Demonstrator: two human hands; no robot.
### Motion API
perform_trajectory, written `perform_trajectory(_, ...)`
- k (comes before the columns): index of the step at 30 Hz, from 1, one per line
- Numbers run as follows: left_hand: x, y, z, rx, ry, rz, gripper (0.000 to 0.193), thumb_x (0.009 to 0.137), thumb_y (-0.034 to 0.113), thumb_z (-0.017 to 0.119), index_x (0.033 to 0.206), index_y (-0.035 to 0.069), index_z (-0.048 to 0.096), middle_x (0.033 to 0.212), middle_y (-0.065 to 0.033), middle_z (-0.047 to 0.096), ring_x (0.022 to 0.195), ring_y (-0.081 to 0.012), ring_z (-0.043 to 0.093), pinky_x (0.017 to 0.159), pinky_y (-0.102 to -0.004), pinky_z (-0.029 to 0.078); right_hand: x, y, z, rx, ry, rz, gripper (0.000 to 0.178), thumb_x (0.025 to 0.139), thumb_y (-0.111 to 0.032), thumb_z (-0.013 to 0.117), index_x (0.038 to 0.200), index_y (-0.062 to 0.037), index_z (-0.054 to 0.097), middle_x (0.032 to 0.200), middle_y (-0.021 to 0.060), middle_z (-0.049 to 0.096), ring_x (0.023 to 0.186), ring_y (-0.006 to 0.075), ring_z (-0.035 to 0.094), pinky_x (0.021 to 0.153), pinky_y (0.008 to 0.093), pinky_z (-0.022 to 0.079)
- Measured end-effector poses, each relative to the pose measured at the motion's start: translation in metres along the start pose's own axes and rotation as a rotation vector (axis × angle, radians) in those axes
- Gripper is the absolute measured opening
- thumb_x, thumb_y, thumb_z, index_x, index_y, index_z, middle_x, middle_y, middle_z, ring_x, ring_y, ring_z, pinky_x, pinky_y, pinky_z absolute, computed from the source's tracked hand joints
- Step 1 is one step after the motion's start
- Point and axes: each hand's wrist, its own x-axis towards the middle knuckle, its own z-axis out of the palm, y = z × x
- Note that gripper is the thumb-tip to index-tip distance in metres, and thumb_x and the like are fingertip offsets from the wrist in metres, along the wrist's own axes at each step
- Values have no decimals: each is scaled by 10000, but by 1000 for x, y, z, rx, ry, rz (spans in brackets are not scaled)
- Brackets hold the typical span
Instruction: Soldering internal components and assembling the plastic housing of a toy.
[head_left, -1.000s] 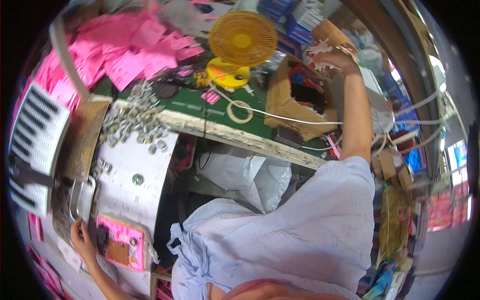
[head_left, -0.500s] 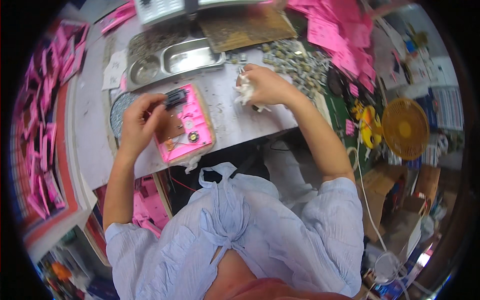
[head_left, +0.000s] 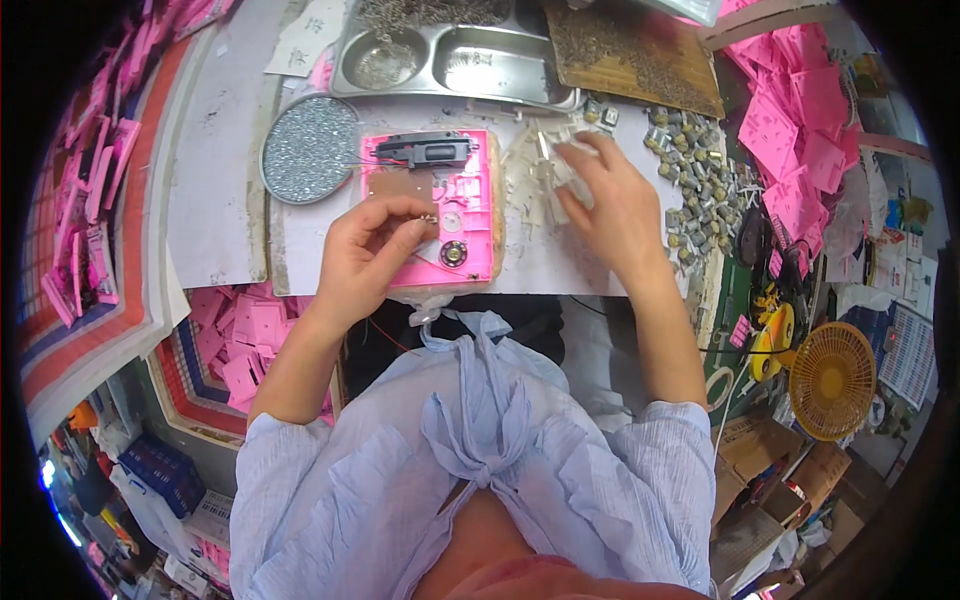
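Note:
My left hand (head_left: 372, 255) is closed in a pinch over the pink plastic casing (head_left: 478, 205), its fingertips by a small shiny piece too small to name. A black rectangular module (head_left: 425, 151) lies across the casing's far end. Beside my fingers are a brown board (head_left: 400, 186) and a round black part with a metal centre (head_left: 454, 253); thin wires run near them. To the right, my right hand (head_left: 615, 205) is open, fingers spread over a loose scatter of small whitish, see-through plastic pieces (head_left: 530, 172) on the white tabletop.
A round dish of tiny silvery parts (head_left: 310, 150) is left of the casing. Behind stand a steel compartment tray (head_left: 420, 92) and a wooden board (head_left: 650, 62). Several small metal motors (head_left: 690, 185) lie at right, pink panels (head_left: 800, 120) beyond. A yellow basket-like round thing (head_left: 832, 380) is at far right.
The whitish pieces bunched in my right hand are now spread on the table, and its fingers have opened. My left hand has moved rightward over the brown board. The view has shifted.

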Motion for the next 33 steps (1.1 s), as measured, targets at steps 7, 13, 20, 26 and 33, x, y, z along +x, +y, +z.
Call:
perform_trajectory(7, 4, 1, 13, 183, -22, 13, 148, 979, 6, 621, 1105, -31, 689, 981, -42, 644, 839, -85, 597, 755, -229, 487, 5, -4, 27, -23, -22, -240, 224, 732, -90, 735, 950, -131, 709, 1069, 43, 652, 1059, 287, 588, 809, 420, 547)
perform_trajectory(13, 6, 9, 17, 268, -47, -11, 155, 977, -20, 590, 1103, -34, 679, 1037, -61, 639, 915, -118, 601, 799, -252, 472, 23, 18, 31, -78, 20, -372, 130, 752, -113, 720, 870, -93, 671, 935, 51, 648, 958, 288, 594, 785, 430, 493)
perform_trajectory(20, 5, 14, 26, 348, -78, 65, 156, 969, 11, 618, 1091, -32, 705, 957, -93, 669, 847, -146, 626, 739, -266, 487, -13, -29, 6, 382, 85, -247, 207, 784, -135, 775, 968, -97, 688, 875, 58, 675, 765, 274, 643, 667, 383, 535)
perform_trajectory(26, -1, 15, 29, 303, -112, 9, 154, 984, 31, 602, 1083, -31, 703, 941, -91, 668, 855, -157, 624, 751, -277, 478, -15, -43, 8, 301, 174, -415, 265, 747, -130, 784, 993, -84, 697, 829, 30, 627, 700, 210, 626, 579, 333, 520)
perform_trajectory(33, -6, 7, 29, 165, -81, -31, 168, 1019, 67, 578, 1079, -27, 703, 985, -89, 685, 905, -147, 635, 803, -277, 499, -15, -50, 0, 217, 120, -446, 298, 725, -113, 762, 1016, -67, 713, 835, 30, 626, 684, 204, 599, 561, 334, 509)
